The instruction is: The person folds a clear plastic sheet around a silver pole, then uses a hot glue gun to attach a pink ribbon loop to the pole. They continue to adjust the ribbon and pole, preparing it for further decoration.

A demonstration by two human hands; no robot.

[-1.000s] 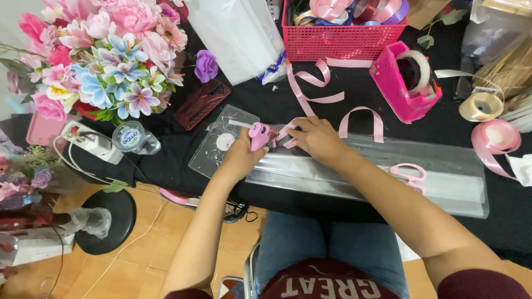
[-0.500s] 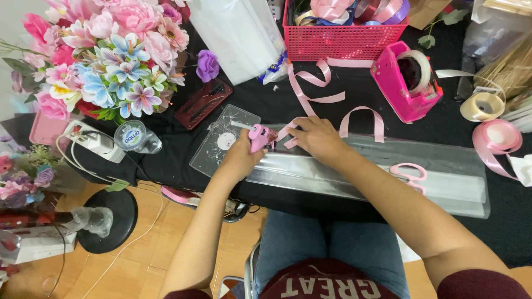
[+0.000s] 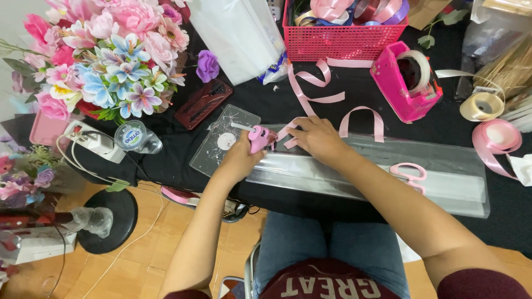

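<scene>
A black-covered worktable is filling the view from above, crowded at its edges with an artificial bouquet, a red mesh basket of ribbon rolls, a pink tape dispenser and pink scissors lying on a long sheet of clear film. The left hand is closing around a small pink glue gun, gripping its body with the nozzle end pointing right. The right hand is pressing and pinching a folded piece of pink ribbon against the table, fingers curled shut on it. The ribbon piece is lying directly between the two hands, just right of the gun's tip and touching the right fingertips; its long axis is running diagonally, lower left to upper right. The gun tip appears to be nearly touching the ribbon, though actual contact cannot be told. The right hand is the nearer one to the ribbon. A transparent mat is sitting just left of the gun.
</scene>
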